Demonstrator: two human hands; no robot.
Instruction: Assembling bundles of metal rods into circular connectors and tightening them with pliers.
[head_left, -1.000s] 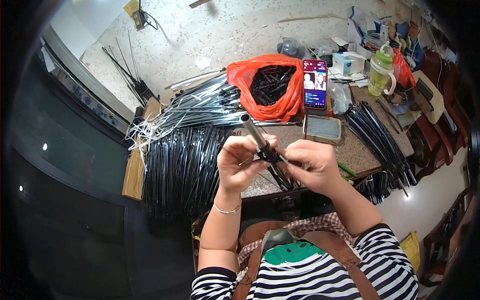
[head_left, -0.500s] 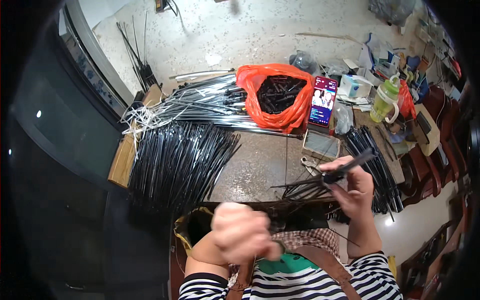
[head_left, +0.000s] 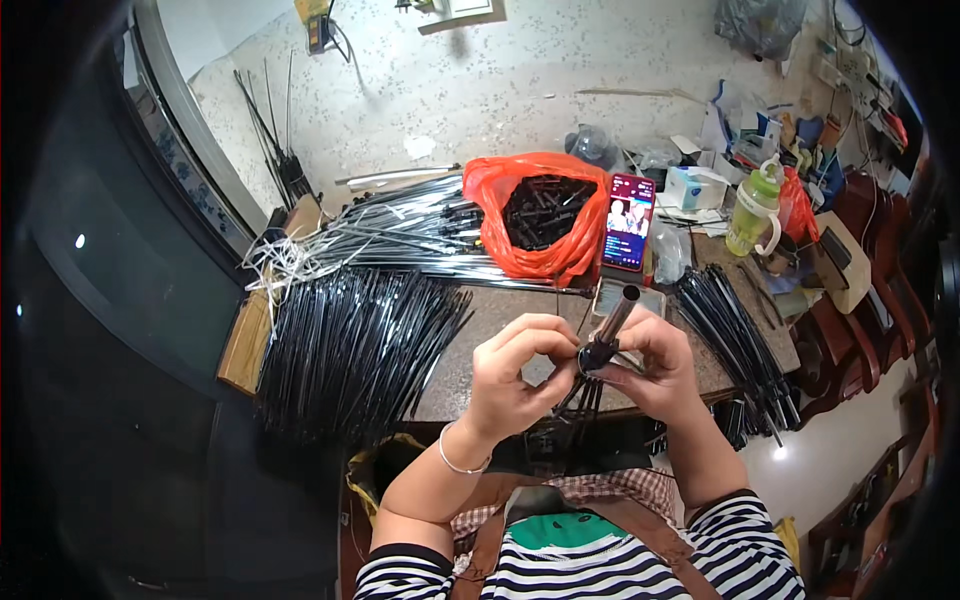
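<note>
A pale speckled floor (head_left: 480, 90) fills the upper middle of the frame. A brown worktable (head_left: 500, 320) sits at centre. Down the left side runs a dark glass panel (head_left: 90, 300) with small light spots on it. Dark red wooden chairs (head_left: 860, 330) stand at the right edge, beside glossy floor catching a bright reflection.

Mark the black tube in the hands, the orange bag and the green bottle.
black tube (head_left: 612, 322), head view, on its upper shaft.
orange bag (head_left: 500, 190), head view, on its left wall.
green bottle (head_left: 748, 215), head view, on its body.
</note>
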